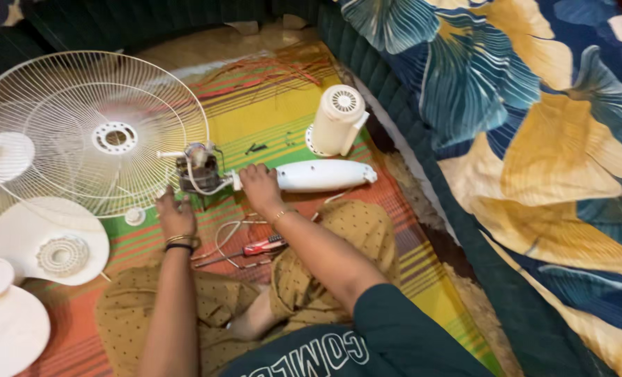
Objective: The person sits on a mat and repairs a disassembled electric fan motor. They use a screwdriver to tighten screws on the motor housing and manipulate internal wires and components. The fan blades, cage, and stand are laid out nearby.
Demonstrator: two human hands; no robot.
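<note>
Person sits cross-legged on a striped woven mat (283, 119); knees at its near edge. A red-handled screwdriver (263, 246) lies on the mat between the forearms, just short of both hands, among loose white wires (226, 234).

Left hand (175, 215): rests just below the bare fan motor (198, 169), fingers loosely curled, fingertips at the motor's near side. Whether they pinch anything cannot be told.

Right hand (260, 185): clenched around the left end of the white fan neck housing (321, 175), where it meets the motor.

Key relation: the housing's long axis runs left to right across the mat, motor at its left end, free end toward the mat's right edge. Motor sits between the two hands, a little nearer the left; its shaft points left toward the wire fan guard (91, 132).

Farther: cream motor cover (335, 120) beyond the housing, tilted, vented end up. Small dark screws (256, 147) on the mat mid-way. White fan blades (49, 241) overlap the mat's left edge. Floral bedspread (534, 126) along the right edge.
</note>
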